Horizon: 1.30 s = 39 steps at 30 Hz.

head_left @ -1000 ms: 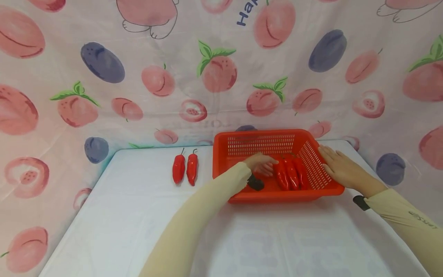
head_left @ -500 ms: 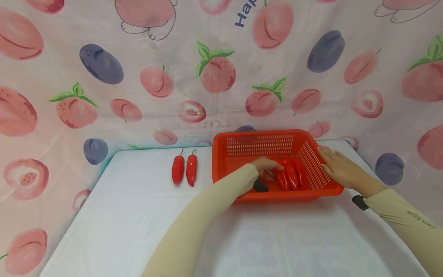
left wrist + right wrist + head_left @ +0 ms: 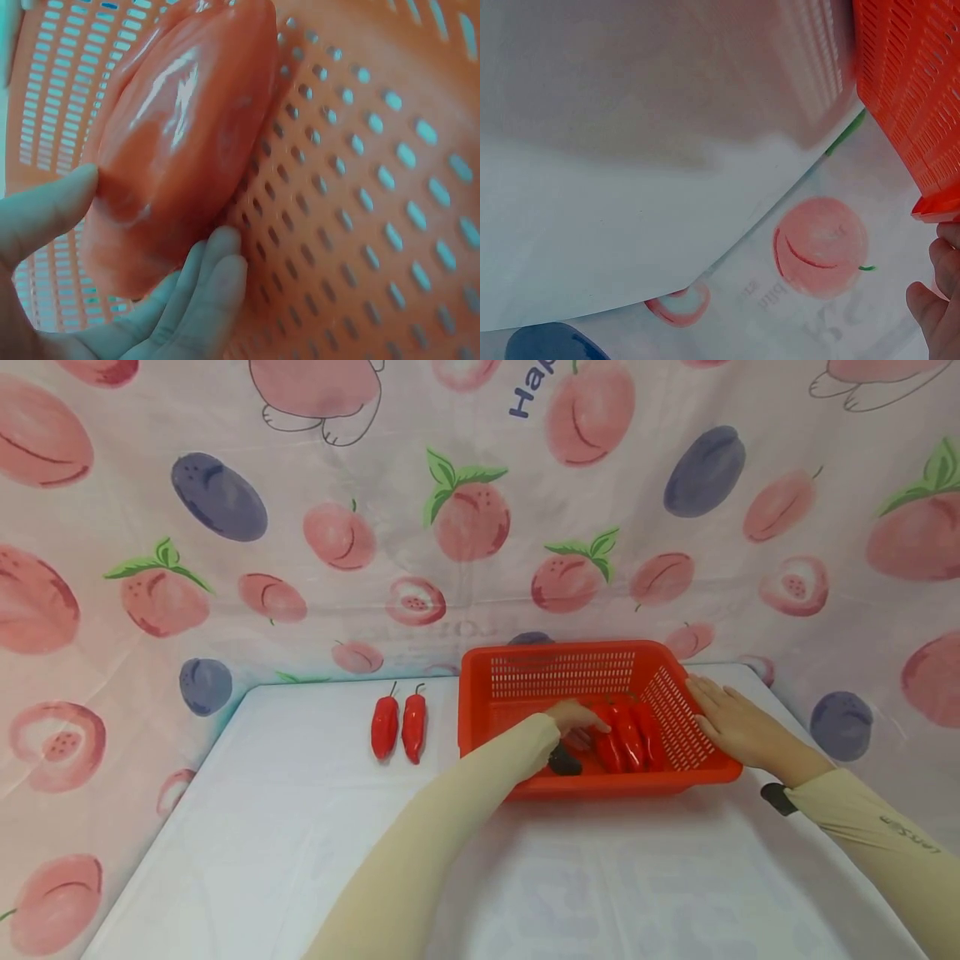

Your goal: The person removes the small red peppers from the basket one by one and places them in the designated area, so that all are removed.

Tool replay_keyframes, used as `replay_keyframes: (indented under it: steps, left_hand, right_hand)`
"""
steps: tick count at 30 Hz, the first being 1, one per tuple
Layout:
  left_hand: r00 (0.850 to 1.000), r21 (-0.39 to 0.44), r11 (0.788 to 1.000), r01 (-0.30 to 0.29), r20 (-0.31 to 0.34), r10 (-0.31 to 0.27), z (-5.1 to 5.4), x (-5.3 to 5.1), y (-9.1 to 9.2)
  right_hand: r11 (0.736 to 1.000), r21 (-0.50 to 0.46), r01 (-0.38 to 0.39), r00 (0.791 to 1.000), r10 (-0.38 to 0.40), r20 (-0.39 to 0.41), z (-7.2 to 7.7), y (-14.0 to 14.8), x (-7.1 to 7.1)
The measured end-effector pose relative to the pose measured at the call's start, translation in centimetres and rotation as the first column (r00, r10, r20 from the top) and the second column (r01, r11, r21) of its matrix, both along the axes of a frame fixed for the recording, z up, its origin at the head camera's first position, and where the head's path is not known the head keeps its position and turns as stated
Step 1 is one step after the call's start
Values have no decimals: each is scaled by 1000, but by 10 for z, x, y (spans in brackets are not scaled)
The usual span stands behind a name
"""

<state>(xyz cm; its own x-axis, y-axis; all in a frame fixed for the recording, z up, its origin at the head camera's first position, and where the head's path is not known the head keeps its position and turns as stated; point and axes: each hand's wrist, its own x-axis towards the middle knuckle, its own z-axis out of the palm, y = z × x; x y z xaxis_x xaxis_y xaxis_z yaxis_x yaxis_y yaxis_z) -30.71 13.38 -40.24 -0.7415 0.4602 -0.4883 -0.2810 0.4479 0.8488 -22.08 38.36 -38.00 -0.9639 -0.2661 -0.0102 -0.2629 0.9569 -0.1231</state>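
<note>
Inside the red plastic basket (image 3: 581,785), my left hand (image 3: 576,720) is at the leftmost of several red peppers (image 3: 630,739). The left wrist view shows the thumb of that hand (image 3: 150,330) against one side of a glossy pepper (image 3: 180,127) and fingers curled at its lower edge, pinching it; part of the fingertips' contact is hidden. My right hand (image 3: 738,722) rests with extended fingers on the basket's right rim. In the right wrist view, only some fingers of this hand (image 3: 939,300) show, below the basket's edge (image 3: 915,90).
Two red peppers, one (image 3: 385,728) beside the other (image 3: 414,728), lie upright in view on the white table (image 3: 300,827), left of the basket. A fruit-patterned cloth (image 3: 465,435) hangs behind the table.
My left hand has moved slightly right and down, from beside the peppers onto the leftmost one in the basket. My right hand stays on the rim.
</note>
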Motion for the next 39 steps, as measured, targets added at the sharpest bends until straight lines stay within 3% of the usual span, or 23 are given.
replay_keyframes:
  steps: [5,16,20,21,23,27,28,35,36,39]
  left_hand:
    - [997,50,999,16,80,-20,0,-6,-11]
    - [976,46,999,-12,216,2,-4,-19,-18]
    - [973,34,999,-18,230,10,-14,-27,-15]
    - [969,46,999,-7,246,-4,-27,-37,-12]
    - [973,39,999,-1,229,-8,-30,-39,-11]
    - [985,15,1000,-6,170,3,-27,-33,-12]
    - [990,-7,1000,-22,142,23,-13,-21,-16]
    - [989,4,1000,-25,146,24,18,4,-27]
    - [989,7,1000,-18,149,16,19,4,-27]
    - [989,-17,1000,-23,146,25,7,-5,-23]
  right_hand:
    - [1000,1,1,1000,-1,4,1,0,0]
    - [1000,7,7,1000,-7,19,2,1,-2]
    - [1000,8,2,1000,-2,13,1,2,-2]
    - [1000,4,2,1000,-2,12,1,2,-2]
    - [1000,-1,-1,1000,1,4,0,2,-2]
    - [999,-15,-29,999,28,-32,-1,3,-1]
    - [999,-16,-39,998,38,-44,-2,4,-1]
    - [998,-19,-54,997,53,-53,-4,5,-1]
    - [998,-19,-56,997,54,-55,-4,5,-1]
    - [998,-14,-66,995,65,-74,-5,5,-1]
